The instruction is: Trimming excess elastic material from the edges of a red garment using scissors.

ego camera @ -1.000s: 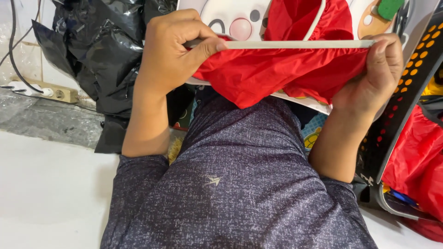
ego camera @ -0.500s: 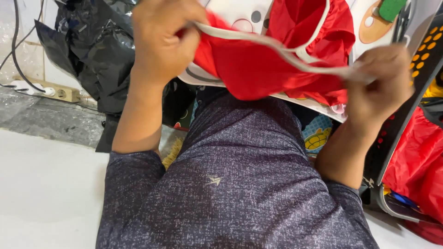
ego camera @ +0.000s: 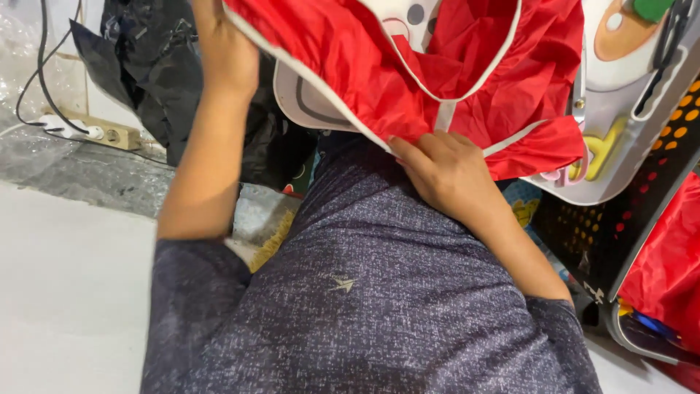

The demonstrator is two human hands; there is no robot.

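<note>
A red fabric bag with white piping along its edges hangs open in front of me, above my dark speckled shirt. My left hand is raised at the top left and grips the bag's upper edge. My right hand is lower, near the middle, pinching the white-trimmed rim at the bag's bottom edge. The inside of the bag shows as folded red cloth with a white strap.
A black plastic sack lies at the upper left, next to a power strip with cables. A white printed board leans at the right over a black crate with orange dots. More red cloth lies at the far right.
My left hand has lifted higher and my right hand has dropped toward my chest, so the bag's mouth now gapes open. The view has also moved closer.
</note>
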